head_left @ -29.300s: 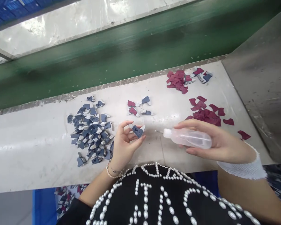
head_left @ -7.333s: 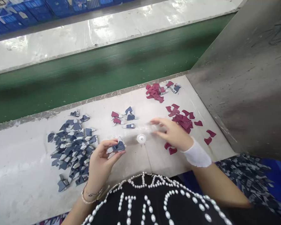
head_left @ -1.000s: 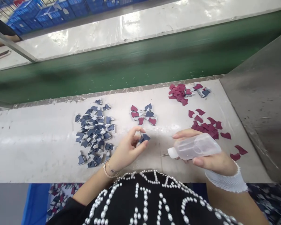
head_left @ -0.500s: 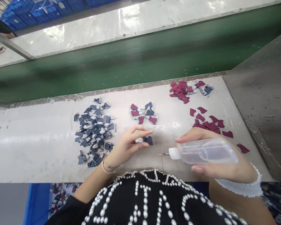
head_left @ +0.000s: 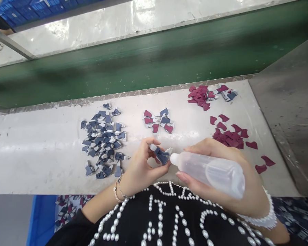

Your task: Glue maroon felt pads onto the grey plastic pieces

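Between the thumb and fingers of my left hand (head_left: 146,162) is a small blue and white plastic part (head_left: 161,154), held above the bench. My right hand (head_left: 215,164) is wrapped round a clear squeeze bottle (head_left: 213,171) with a white cap, lying on its side in the grip. The bottle's tip points left and meets the blue part; the thin needle is hard to make out against it. Just beyond my hands lies a small group of red, blue and white parts (head_left: 157,120).
A heap of blue and white parts (head_left: 102,136) lies to the left on the white bench (head_left: 41,150). Loose dark red pieces (head_left: 228,136) and a red pile (head_left: 199,95) are at right. A metal panel (head_left: 290,112) bounds the right; a blue bin (head_left: 41,218) stands below.
My left hand has lifted and turned the blue and white part. The bottle has moved left and tilted, bringing its tip to the part.
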`<state>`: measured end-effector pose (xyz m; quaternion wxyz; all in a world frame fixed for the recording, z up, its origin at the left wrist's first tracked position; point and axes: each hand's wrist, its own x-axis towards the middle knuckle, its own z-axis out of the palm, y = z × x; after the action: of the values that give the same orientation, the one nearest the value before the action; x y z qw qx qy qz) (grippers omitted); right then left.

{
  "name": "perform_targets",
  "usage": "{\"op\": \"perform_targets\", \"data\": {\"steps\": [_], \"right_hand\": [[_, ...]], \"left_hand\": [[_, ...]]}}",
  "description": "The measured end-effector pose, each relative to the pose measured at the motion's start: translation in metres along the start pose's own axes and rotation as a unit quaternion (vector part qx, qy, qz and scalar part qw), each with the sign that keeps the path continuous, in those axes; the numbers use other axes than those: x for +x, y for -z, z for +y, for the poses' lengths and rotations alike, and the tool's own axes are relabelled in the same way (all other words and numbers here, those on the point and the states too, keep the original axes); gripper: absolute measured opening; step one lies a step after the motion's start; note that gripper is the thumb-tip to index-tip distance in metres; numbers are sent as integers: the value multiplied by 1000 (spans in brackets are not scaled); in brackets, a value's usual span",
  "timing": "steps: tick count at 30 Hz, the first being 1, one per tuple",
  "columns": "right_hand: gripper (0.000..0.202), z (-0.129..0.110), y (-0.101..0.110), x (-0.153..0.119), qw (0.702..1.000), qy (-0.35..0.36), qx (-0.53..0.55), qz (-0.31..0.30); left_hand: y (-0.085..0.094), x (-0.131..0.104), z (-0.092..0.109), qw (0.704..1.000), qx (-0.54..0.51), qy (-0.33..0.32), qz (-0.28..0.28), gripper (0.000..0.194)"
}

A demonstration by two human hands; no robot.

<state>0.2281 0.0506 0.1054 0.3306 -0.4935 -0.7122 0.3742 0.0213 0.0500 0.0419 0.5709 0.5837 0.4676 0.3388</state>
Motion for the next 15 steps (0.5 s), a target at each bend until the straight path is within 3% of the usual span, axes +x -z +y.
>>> {"op": "perform_targets", "data": {"steps": [4, 15], "right_hand": [[21, -2, -5, 2, 1000, 23, 5, -13], [23, -5, -6, 3, 997, 67, -38, -13]], "left_hand": [[0, -2, 4, 999, 48, -10, -5, 47], [2, -3, 8, 998, 52, -25, -36, 46]]}}
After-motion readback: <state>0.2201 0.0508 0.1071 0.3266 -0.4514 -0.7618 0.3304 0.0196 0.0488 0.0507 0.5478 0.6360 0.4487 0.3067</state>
